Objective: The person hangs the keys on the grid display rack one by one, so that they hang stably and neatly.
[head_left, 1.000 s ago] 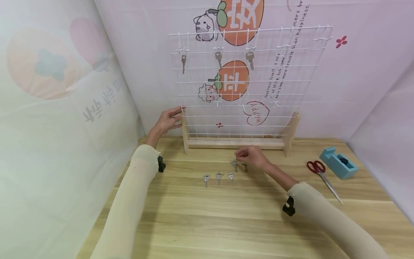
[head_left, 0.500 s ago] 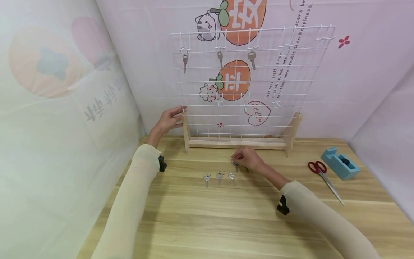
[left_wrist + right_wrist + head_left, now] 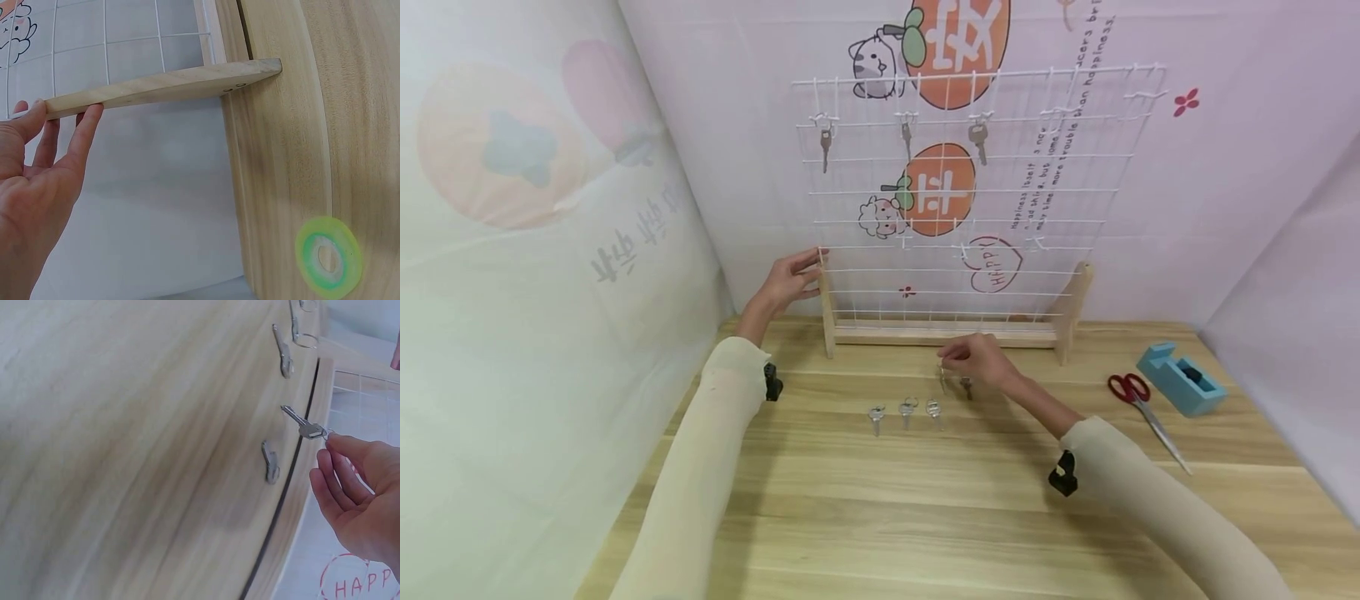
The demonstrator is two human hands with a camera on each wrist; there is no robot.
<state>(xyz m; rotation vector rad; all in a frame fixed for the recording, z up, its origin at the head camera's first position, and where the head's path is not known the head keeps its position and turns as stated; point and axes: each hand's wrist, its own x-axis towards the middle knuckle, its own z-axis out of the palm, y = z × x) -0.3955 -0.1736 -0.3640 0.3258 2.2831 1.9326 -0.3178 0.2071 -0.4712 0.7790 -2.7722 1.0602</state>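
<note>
My right hand [image 3: 979, 360] pinches the small ring of a silver key [image 3: 307, 429] between thumb and fingertip. The key hangs from it above the wooden table, near the rack's base. Just beside it another key [image 3: 270, 462] lies flat on the table. Three more keys lie in a row closer to me, among them the leftmost key [image 3: 876, 419]. With my left hand [image 3: 47, 169] I hold the wooden side post [image 3: 156, 87] of a white wire grid rack [image 3: 955, 271], thumb and fingers at its edge. Three keys hang from hooks high on the grid, one being the left key [image 3: 826, 148].
Red-handled scissors [image 3: 1146, 417] and a blue tape dispenser [image 3: 1183, 379] sit at the right of the table [image 3: 880, 517]. A roll of yellow-green tape [image 3: 347, 262] shows in the left wrist view. Bare white hooks stick out from the grid. Printed cloth walls [image 3: 1157, 192] enclose the table.
My right hand came down to a key beside the rack's base, took its ring and lifted it slightly. My left hand stayed at the side post.
</note>
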